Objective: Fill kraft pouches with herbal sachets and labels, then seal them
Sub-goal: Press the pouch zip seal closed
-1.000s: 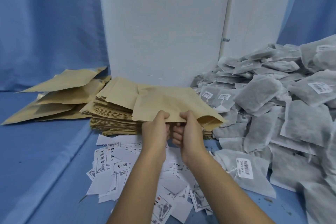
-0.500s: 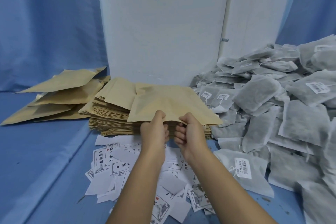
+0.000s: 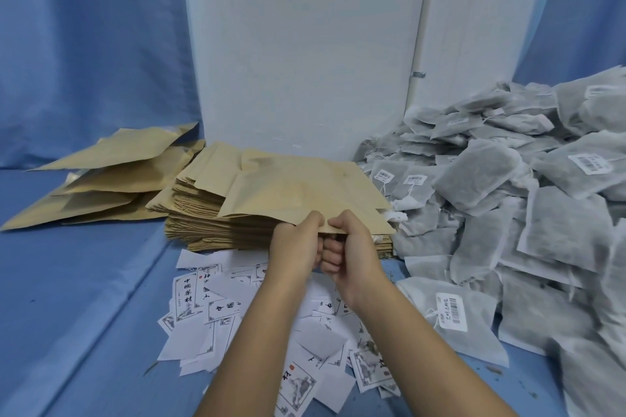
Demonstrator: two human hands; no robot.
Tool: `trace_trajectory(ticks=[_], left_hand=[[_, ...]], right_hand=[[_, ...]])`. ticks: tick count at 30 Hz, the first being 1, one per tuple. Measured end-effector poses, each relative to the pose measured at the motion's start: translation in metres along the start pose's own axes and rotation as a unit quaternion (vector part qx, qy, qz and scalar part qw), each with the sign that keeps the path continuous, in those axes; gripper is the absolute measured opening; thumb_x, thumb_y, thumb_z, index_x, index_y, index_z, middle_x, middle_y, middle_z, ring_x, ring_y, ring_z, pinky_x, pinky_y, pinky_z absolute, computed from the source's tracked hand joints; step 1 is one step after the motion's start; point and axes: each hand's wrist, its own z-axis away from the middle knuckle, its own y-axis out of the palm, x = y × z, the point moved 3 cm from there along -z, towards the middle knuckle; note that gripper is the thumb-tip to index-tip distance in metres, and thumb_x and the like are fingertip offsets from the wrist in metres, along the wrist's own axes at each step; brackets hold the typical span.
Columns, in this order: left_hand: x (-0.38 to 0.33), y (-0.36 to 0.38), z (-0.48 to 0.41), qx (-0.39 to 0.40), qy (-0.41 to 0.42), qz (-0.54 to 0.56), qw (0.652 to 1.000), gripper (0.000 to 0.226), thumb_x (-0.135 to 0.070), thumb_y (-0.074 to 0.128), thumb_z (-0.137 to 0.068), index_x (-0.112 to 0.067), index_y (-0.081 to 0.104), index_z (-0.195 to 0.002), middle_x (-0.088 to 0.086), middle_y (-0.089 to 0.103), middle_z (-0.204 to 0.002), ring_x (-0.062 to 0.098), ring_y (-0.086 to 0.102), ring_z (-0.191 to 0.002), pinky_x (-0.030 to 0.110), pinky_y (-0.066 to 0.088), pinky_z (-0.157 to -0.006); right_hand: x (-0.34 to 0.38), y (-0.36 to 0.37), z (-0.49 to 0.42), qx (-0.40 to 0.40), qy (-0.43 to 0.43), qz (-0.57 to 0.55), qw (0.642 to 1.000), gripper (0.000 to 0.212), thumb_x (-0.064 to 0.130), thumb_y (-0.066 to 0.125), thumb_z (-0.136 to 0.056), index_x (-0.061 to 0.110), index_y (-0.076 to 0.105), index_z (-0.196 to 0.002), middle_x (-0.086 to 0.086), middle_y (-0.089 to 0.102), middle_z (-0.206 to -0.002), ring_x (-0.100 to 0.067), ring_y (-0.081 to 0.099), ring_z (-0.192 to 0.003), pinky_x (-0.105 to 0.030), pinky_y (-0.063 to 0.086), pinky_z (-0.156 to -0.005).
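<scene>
Labels lie scattered nearest, beneath both forearms. Left hand and right hand, side by side, each pinch the near edge of the top pouch, thumbs above, fingers curled below. Pouch extends away from the grip, over the stack. Judgement: the held edge is the mouth, to be parted next. Sachets are heaped to the right, nearer the right hand.

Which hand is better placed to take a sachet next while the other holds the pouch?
Probably the right hand. Both hands pinch the near edge of the top kraft pouch, but the sachet pile lies directly to its right; the left hand would have to cross over.
</scene>
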Motion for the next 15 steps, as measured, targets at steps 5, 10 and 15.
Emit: trace_trajectory(ticks=[5, 10, 15], left_hand=[[0.000, -0.004, -0.002, -0.042, 0.030, -0.006, 0.999, 0.026, -0.016, 0.054, -0.083, -0.012, 0.041, -0.061, 0.000, 0.038, -0.048, 0.019, 0.031, -0.049, 0.027, 0.029, -0.051], [-0.001, 0.006, 0.006, 0.025, -0.005, -0.015, 1.000, 0.035, -0.013, 0.051, -0.085, -0.008, 0.046, -0.051, -0.002, 0.041, -0.034, 0.011, 0.034, -0.027, 0.012, 0.026, -0.033], [-0.002, -0.004, 0.001, -0.012, -0.004, 0.027, 1.000, 0.023, -0.009, 0.051, -0.086, -0.013, 0.040, -0.066, 0.003, 0.030, -0.054, 0.013, 0.025, -0.043, 0.018, 0.021, -0.038]], right_hand=[[-0.001, -0.011, -0.004, -0.083, -0.026, -0.030, 0.996, 0.021, 0.013, 0.043, -0.082, 0.017, 0.033, -0.064, 0.009, 0.021, -0.037, -0.008, 0.014, -0.031, -0.018, 0.011, -0.032], [-0.003, -0.005, -0.003, -0.037, -0.025, 0.017, 0.999, 0.030, 0.012, 0.041, -0.083, 0.014, 0.038, -0.054, 0.004, 0.032, -0.032, -0.008, 0.020, -0.028, -0.020, 0.018, -0.034], [-0.003, -0.005, -0.002, -0.038, -0.020, 0.007, 0.999, 0.021, 0.018, 0.042, -0.084, 0.017, 0.037, -0.063, 0.007, 0.024, -0.039, -0.008, 0.016, -0.034, -0.019, 0.015, -0.033]])
